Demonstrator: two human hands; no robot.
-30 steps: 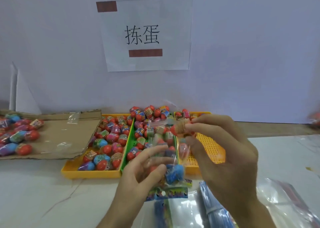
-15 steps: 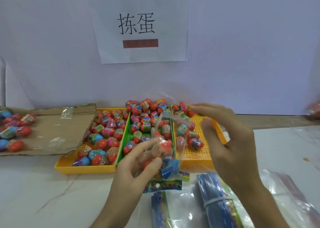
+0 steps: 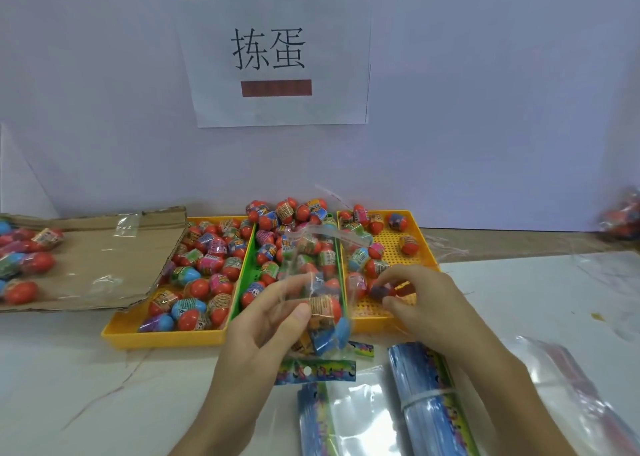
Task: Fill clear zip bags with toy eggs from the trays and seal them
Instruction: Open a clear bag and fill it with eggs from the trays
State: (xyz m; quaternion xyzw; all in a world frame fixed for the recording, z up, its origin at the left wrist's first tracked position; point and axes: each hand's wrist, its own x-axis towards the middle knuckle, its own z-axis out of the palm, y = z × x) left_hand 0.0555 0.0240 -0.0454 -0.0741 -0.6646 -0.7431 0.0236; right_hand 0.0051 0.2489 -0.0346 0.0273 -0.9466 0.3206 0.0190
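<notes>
Even soft lighting, faint shadows, slight overall blur, wide-angle edge distortion

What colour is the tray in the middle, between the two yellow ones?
Green. The middle tray shows best in the head view, the only one.

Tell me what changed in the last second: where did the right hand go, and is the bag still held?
The right hand left the mouth of the bag, dropped to the right yellow tray and now pinches an egg there. The left hand keeps holding the part-filled bag upright, mouth open. Nothing else shifted.
</notes>
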